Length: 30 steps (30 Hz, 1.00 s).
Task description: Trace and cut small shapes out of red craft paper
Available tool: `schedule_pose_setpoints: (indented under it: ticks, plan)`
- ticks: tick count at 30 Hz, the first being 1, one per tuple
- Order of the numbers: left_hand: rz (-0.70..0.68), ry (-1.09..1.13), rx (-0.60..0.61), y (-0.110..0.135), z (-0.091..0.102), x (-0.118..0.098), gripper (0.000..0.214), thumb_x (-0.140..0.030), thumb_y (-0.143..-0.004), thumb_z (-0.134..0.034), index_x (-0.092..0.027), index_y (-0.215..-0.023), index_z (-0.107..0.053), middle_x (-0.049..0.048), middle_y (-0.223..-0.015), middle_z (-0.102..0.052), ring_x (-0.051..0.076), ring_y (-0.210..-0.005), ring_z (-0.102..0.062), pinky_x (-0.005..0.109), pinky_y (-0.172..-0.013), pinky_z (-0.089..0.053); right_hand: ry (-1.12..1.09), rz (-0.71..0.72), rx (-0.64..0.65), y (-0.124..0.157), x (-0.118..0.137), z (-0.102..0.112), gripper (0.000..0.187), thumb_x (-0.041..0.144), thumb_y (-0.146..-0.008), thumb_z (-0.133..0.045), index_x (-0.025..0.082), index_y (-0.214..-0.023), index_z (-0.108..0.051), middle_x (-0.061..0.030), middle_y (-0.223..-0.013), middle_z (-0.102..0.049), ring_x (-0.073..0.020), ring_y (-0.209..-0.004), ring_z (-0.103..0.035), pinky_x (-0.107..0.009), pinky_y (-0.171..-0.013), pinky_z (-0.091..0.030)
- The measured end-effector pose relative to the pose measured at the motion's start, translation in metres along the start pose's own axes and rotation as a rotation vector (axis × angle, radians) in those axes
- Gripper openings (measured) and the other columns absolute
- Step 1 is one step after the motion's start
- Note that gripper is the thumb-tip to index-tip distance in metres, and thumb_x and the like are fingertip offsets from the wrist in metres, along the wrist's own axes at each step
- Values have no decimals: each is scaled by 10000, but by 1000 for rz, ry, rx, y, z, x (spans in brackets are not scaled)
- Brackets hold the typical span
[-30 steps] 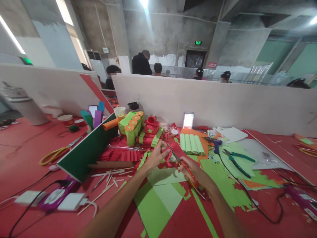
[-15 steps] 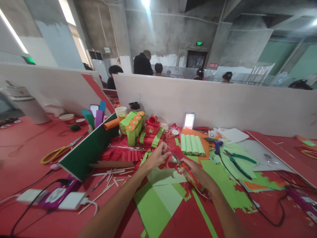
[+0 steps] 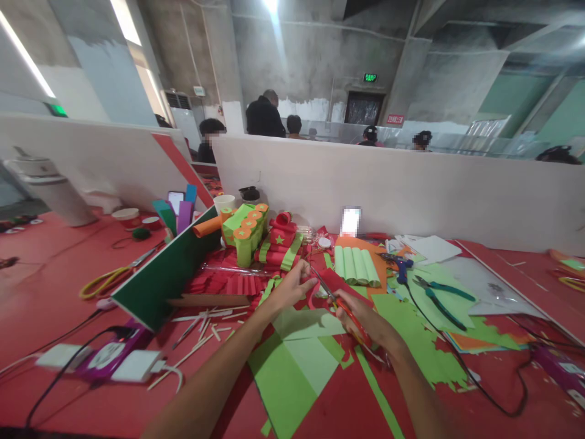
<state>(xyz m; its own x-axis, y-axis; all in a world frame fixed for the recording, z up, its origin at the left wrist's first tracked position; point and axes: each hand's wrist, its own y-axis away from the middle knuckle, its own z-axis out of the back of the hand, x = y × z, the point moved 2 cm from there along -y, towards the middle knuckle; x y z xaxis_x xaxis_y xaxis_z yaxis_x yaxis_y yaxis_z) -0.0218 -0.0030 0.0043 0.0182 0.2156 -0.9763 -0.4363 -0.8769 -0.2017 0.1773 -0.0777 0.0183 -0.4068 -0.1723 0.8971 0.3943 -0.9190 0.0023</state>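
My right hand (image 3: 359,317) grips a pair of scissors (image 3: 351,317) with orange-red handles, their blades pointing up and left. Close to the blade tips, my left hand (image 3: 297,281) is closed in a pinch. What its fingers hold is too small to make out. Below both hands lie light and bright green paper sheets (image 3: 286,381). Red paper (image 3: 340,279) shows just behind the scissors. Four-tube-like light green paper rolls (image 3: 357,266) stand side by side beyond my right hand.
A green board (image 3: 159,280) leans at the left beside red and green paper models (image 3: 278,239). Loose white sticks (image 3: 205,332) and a purple power strip (image 3: 109,350) lie front left. Teal-handled pliers (image 3: 441,302) and a blue glue gun (image 3: 403,268) with a trailing cord are at right.
The view has shifted very slightly. Both hands and the scissors keep nearly the same position, with no clear change in grip.
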Motion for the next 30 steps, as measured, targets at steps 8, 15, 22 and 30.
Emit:
schedule_pose_setpoints:
  ticks: [8, 15, 22, 30]
  plan:
    - [-18, -52, 23, 1, 1, -2, 338, -422, -867, -624, -220, -849, -354, -77, -676, -364, 80, -558, -377, 197, -508, -288, -3, -7, 8, -1, -1, 1, 350, 572, -905, -529, 245, -1018, -587, 9, -752, -542, -143, -620, -470, -227, -556, -360]
    - [-11, -15, 28, 1, 1, -1, 382, -450, -852, -638, -224, -840, -331, -85, -677, -327, 77, -549, -331, 200, -500, -269, 10, 3, 7, 0, 1, 0, 325, 541, -918, -528, 236, -1016, -579, 14, -767, -541, -134, -619, -455, -222, -562, -351]
    - [-6, -59, 38, 0, 3, 3, 369, -431, -867, -625, -225, -850, -319, -87, -677, -315, 74, -552, -300, 199, -498, -254, 50, -25, 21, 0, 7, 2, 259, 485, -925, -550, 228, -947, -569, 35, -725, -516, -110, -567, -406, -211, -531, -320]
    - [10, -66, 13, -1, 3, 7, 371, -417, -844, -653, -229, -869, -334, -92, -679, -333, 69, -545, -320, 198, -507, -270, -1, -18, 26, -4, -3, 3, 282, 496, -912, -558, 214, -914, -568, 18, -749, -557, -104, -554, -421, -200, -504, -328]
